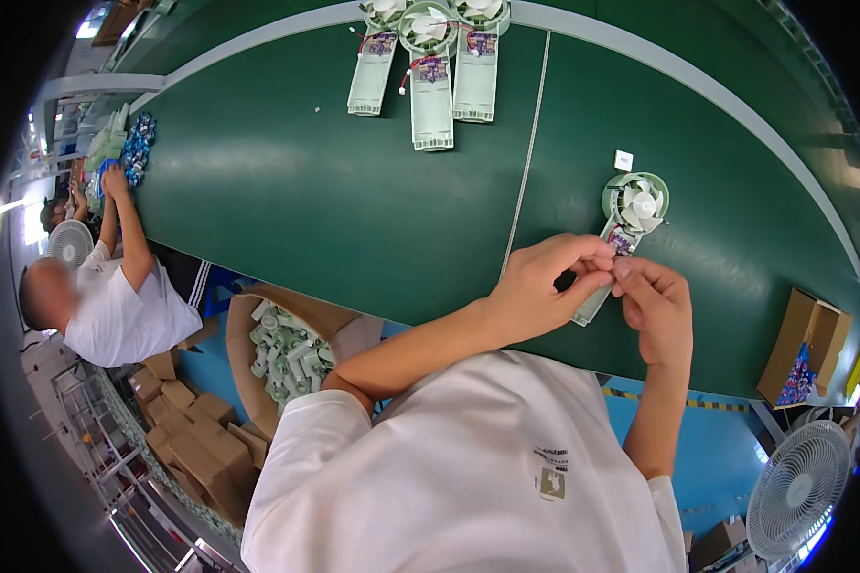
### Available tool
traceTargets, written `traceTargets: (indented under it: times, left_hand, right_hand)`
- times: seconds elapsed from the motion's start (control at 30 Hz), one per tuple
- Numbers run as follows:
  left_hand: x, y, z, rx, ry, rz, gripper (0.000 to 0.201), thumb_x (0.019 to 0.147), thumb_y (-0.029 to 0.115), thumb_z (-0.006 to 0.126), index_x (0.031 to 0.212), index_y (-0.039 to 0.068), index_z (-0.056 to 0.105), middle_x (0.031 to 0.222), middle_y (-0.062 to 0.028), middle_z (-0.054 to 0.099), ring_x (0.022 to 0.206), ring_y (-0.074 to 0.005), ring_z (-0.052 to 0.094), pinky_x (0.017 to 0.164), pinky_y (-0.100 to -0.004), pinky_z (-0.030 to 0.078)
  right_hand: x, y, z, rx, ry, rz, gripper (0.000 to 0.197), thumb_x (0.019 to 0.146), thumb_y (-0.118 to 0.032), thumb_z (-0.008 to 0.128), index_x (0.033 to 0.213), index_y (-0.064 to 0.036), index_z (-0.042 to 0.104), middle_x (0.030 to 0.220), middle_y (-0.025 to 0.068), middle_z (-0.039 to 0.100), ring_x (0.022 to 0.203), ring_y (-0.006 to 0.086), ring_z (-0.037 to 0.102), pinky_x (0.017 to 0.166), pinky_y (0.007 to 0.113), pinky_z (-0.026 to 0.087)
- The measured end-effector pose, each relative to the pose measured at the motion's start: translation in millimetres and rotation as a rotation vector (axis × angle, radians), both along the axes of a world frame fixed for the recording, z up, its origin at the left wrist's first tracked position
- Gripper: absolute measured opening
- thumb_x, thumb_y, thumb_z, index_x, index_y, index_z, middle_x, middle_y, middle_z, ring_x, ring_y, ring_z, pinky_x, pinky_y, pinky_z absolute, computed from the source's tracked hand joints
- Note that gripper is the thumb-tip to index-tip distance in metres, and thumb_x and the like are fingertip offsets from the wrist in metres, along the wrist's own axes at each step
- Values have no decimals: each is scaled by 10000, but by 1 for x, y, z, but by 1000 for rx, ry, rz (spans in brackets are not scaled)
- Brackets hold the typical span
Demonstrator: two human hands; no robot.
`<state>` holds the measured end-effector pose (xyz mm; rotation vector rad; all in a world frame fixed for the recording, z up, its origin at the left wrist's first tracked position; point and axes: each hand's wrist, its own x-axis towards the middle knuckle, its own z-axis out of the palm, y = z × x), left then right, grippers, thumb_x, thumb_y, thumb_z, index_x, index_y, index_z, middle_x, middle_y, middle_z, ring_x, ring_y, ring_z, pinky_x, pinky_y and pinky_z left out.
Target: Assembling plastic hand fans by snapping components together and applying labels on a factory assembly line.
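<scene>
A pale green handheld fan housing lies on the green worktable, its round head with a white fan blade pointing away from me. Part of a purple circuit board shows in its handle. Over that handle my left hand and my right hand meet, both closed, thumbs and forefingers pinched close together. Whatever is between the fingertips is too small or too hidden to name. Just beyond the fan head sits a small white square piece. My hands cover much of the handle.
Several open fan units with boards and red wires lie at the far edge. An open carton stands at right, near a floor fan. At left, a box of green parts stands below the table; a person works beyond.
</scene>
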<state>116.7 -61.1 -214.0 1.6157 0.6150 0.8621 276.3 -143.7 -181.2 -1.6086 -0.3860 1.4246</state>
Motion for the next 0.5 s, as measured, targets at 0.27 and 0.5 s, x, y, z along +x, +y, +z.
traceTargets:
  times: [0.27,0.5]
  left_hand:
    - [2,-2,-4,-18,-100,-10,423,822,-97,674,1210,-13,528,1089,-136,595,834,-144,679,710,-255,576]
    - [0,-2,-9,66,-60,8,535,826,-113,653,1305,1,443,1176,-159,555,834,-164,680,707,-267,578]
  right_hand:
    - [0,1,2,27,-34,12,207,913,-168,649,987,20,695,722,-3,583,492,20,374,431,185,243]
    - [-6,9,16,-27,-203,76,226,913,-168,670,1023,27,704,739,5,624,572,19,441,493,187,311]
